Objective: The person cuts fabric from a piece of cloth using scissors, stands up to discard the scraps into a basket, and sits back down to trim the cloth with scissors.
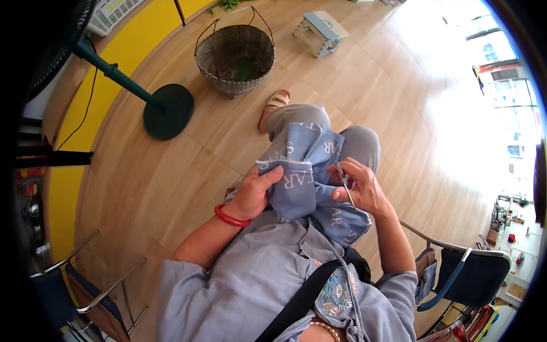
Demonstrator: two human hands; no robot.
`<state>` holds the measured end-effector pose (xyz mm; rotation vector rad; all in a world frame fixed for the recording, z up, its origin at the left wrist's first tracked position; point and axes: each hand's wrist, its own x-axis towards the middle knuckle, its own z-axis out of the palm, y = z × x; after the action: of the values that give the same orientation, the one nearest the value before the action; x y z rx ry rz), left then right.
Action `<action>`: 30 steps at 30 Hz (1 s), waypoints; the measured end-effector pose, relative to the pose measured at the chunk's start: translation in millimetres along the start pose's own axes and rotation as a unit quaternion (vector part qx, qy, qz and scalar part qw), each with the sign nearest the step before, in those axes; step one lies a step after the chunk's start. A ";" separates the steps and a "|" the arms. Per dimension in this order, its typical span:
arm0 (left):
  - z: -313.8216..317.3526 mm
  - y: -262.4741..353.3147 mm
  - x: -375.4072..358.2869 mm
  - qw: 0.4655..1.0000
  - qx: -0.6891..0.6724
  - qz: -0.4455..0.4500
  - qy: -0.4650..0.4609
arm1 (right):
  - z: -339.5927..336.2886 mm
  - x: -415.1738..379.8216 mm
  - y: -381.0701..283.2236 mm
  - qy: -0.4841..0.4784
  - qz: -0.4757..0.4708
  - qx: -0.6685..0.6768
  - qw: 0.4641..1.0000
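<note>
Blue cloth with white "STAR" lettering (293,191) lies across my lap, partly folded over itself. My left hand (254,194), with a red bangle at the wrist, pinches the cloth's left edge between thumb and fingers. On the cloth's right side, my right hand (360,188) is closed around small metal snips (345,183), whose narrow metal body runs between the thumb and fingers. Part of the cloth passes under and beside this hand. Whether the snips' blades are apart is too small to tell.
A woven basket (235,60) with green bits inside stands on the floor ahead, beside a folding stool (321,33). A green fan base (168,112) is at the left. Chairs stand at lower left and at lower right (473,276).
</note>
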<state>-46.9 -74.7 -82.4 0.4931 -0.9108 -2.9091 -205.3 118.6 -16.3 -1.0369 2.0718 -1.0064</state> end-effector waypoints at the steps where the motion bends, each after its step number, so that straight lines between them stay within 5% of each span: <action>1: 0.3 1.4 0.6 1.000 0.004 -0.003 -0.003 | -7.5 1.5 -1.1 -0.016 -0.021 -0.089 0.996; 6: -4.3 3.9 2.9 0.996 -0.038 -0.036 -0.073 | -24.2 8.1 1.8 -0.063 -0.075 -0.215 0.972; 22: -2.5 7.1 -1.6 0.995 -0.002 -0.063 -0.074 | -30.4 41.9 -3.1 -0.201 -0.177 -0.149 0.952; 25: -0.9 9.1 -3.3 0.994 -0.017 -0.074 -0.075 | -29.7 45.9 -6.8 -0.200 -0.194 -0.168 0.946; 30: 10.1 12.6 -7.6 0.997 -0.029 -0.058 -0.039 | -23.0 39.8 -11.9 -0.037 -0.090 -0.127 0.987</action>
<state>-43.5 -78.5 -65.3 0.4470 -0.8306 -3.0687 -238.9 88.4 -1.3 -1.3900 2.1132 -0.7876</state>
